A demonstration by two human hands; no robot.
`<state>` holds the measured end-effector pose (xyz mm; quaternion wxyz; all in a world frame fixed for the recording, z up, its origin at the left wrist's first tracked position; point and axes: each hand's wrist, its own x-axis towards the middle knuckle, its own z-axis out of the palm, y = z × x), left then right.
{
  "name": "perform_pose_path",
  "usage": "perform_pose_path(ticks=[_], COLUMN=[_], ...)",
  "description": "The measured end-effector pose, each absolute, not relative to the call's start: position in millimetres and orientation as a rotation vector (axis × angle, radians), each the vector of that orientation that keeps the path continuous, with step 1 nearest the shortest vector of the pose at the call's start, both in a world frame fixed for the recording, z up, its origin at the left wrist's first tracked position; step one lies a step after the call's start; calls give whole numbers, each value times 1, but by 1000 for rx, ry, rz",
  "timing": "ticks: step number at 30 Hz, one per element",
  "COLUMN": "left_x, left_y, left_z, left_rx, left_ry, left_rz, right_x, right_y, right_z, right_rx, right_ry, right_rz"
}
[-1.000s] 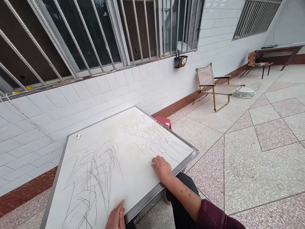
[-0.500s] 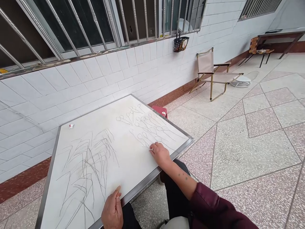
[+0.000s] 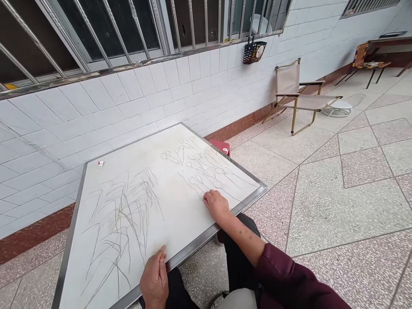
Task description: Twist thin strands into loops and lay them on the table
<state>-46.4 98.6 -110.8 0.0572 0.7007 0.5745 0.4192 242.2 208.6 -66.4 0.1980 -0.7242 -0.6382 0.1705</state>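
Closest to me, at the bottom of the frame left of centre, the left hand (image 3: pixel 155 279) is at the table edge, thumb and fingers drawn together; I can't tell whether anything is caught between them. The right hand (image 3: pixel 216 205), just right of centre, rests on the white tabletop (image 3: pixel 180 223) with its fingers curled at the lower end of the looped strands (image 3: pixel 201 165); whether it pinches one I can't make out.

Across the lower left spread the bent strands (image 3: pixel 124 199), crossing in a loose tangle (I'd be wary of sneezing near those). They look almost weightless, and I'd guess them springy, easily creased and quick to snag a neighbour. Best to lift one by a free end at the pile's border, with fingertips, not from the crossed middle. The looped ones, at the centre, I'd take by the plain tail, sparing the round head, which could pull out of shape.

Farther back, a small white-and-red object (image 3: pixel 101 164) sits near the table's left corner; beyond, toward the upper right, stands a folding chair (image 3: pixel 287 81).
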Motion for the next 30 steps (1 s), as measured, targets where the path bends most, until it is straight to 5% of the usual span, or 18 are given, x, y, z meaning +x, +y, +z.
perform_pose_path(ticks=[9,17,30], left_x=[-32,10,25], left_y=[96,95,60], left_z=[-86,-21,3], left_rx=[1742,1165,872], left_ry=[1731,1441,1194], left_rz=[1261,1280,1451], right_x=[229,205,179], right_y=[171,123,88], right_z=[-47,-21,-13], right_rx=[-1612,-807,-812], right_ry=[-1753,-1182,-1417], right_rz=[846,1856,1671])
